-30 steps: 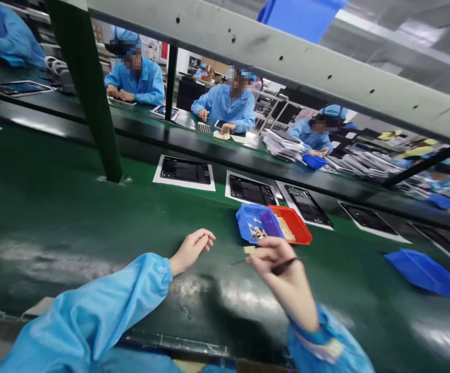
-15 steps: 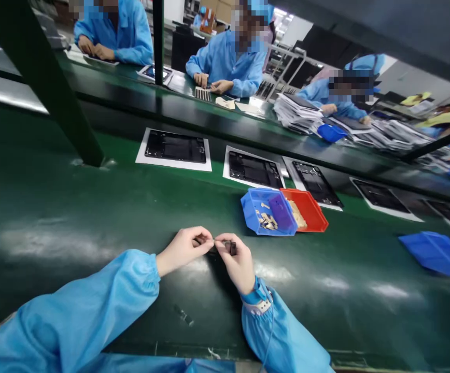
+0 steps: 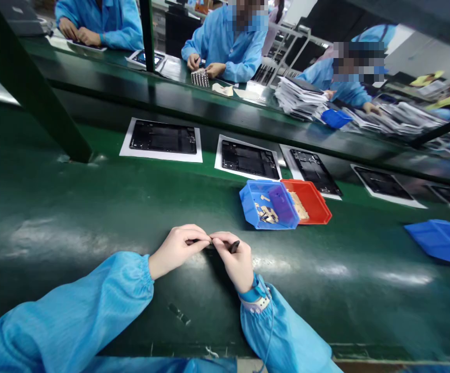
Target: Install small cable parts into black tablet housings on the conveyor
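My left hand and my right hand meet fingertip to fingertip over the dark green bench. Both pinch a small part between them; it is too small to make out. A thin dark tool lies across my right hand's fingers. Just beyond the hands stands a blue bin with several small tan pieces, and a red bin touches its right side. Both arms wear light blue sleeves, and a wrist strap shows on the right one.
Dark tablet frames on white sheets lie in a row on the conveyor behind the bins. A green post rises at the left. Another blue bin sits far right. A small dark piece lies near the front edge. Other people in blue work across the line.
My right hand came back from beside the blue bin to meet my left hand, and both now pinch a small part. The view tilted downward.
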The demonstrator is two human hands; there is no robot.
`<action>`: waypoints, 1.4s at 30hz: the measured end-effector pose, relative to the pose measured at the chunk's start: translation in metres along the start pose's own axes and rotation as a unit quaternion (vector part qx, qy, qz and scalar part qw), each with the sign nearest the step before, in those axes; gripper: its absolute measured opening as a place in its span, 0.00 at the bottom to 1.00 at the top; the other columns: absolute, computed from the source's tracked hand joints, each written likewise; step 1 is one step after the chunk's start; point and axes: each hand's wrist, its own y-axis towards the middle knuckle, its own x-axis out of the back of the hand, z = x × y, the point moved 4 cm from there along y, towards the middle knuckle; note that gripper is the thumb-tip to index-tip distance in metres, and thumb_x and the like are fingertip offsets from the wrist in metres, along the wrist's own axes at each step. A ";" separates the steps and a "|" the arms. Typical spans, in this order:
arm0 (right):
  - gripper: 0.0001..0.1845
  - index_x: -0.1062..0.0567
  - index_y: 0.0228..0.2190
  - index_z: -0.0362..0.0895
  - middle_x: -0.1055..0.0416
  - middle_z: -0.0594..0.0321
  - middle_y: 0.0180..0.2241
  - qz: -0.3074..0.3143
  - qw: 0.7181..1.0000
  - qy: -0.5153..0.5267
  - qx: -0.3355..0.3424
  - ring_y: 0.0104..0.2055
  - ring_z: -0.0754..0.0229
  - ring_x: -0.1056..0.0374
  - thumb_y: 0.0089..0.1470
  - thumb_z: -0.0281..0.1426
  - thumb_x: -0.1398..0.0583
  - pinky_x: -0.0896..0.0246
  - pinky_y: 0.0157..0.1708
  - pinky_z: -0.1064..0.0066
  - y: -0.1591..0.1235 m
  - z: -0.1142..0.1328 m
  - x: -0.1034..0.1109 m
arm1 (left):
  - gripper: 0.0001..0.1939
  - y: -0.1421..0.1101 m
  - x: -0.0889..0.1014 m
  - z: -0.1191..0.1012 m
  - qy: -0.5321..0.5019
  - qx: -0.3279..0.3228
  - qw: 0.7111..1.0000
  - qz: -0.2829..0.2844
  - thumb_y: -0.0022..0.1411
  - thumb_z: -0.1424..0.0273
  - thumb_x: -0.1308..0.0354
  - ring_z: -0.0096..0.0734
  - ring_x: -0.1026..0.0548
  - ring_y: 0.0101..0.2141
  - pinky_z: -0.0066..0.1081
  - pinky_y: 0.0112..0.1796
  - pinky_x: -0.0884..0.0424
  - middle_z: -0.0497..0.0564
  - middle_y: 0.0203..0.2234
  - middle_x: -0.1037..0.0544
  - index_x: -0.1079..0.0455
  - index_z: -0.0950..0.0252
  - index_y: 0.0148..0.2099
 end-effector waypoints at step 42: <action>0.08 0.29 0.26 0.43 0.31 0.64 0.24 0.075 0.996 0.005 -0.044 0.25 0.63 0.37 0.52 0.34 0.43 0.42 0.26 0.72 -0.005 -0.003 0.012 | 0.05 -0.010 -0.003 -0.020 0.162 -0.105 0.980 -0.052 0.61 0.73 0.49 0.33 0.31 0.41 0.35 0.44 0.34 0.52 0.36 0.29 0.32 0.64 0.36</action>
